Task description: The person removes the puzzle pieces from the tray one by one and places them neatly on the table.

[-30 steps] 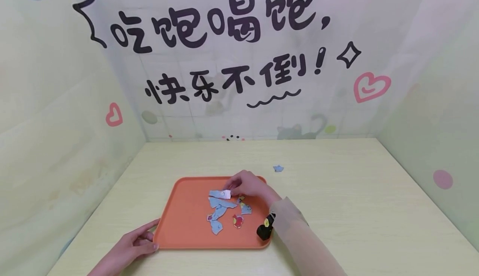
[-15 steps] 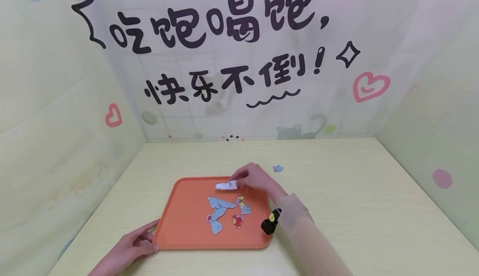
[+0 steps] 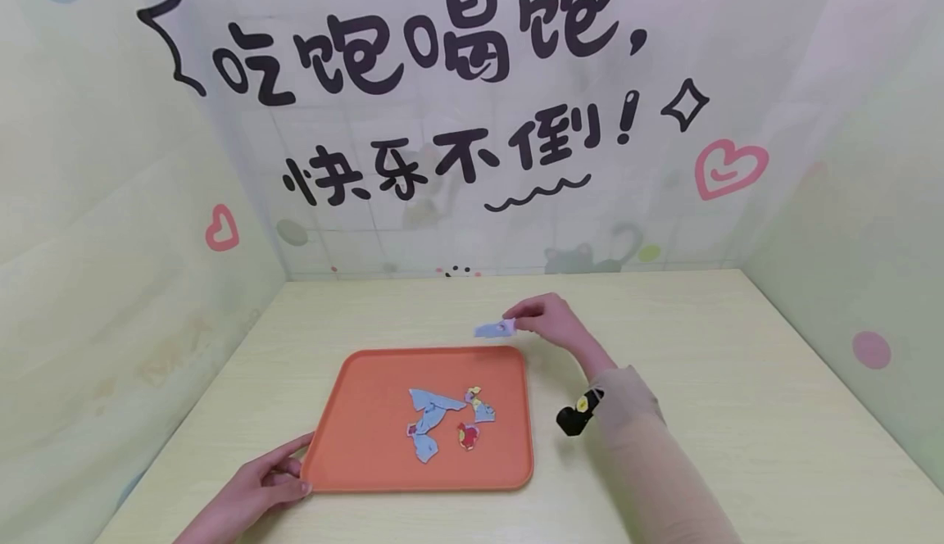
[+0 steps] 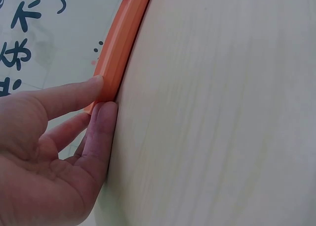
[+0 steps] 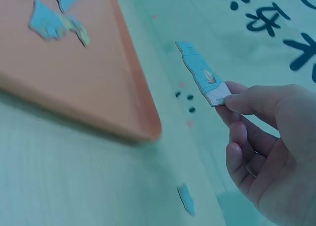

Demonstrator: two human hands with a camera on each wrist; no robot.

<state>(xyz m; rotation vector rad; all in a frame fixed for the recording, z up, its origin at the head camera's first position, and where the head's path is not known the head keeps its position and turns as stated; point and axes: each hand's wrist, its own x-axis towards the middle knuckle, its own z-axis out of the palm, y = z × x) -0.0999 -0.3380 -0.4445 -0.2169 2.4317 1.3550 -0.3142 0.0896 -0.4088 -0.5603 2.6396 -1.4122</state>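
Note:
My right hand (image 3: 551, 319) pinches a long, thin blue puzzle piece (image 3: 492, 329) by its whitish end, thumb against fingers, beyond the tray's far edge. A small boat picture shows on this piece in the right wrist view. My left hand (image 3: 267, 480) pinches the near left corner of the orange tray (image 3: 347, 454) between thumb and fingers. Several blue pieces (image 3: 428, 417) lie on the tray in a loose cluster, near a red and yellow piece (image 3: 468, 436). A small blue piece (image 5: 185, 200) lies on the table below my right hand, hidden by it in the head view.
The pale wood-grain table (image 3: 737, 413) extends around the tray. A printed cloth (image 3: 413, 233) with writing hangs behind it, and cloth sides stand left and right. A black strap with a yellow mark (image 3: 580, 411) is at my right sleeve.
My right hand has lifted the long blue piece off the tray and carried it back and to the right, past the far rim. My left hand has stayed at the tray's corner.

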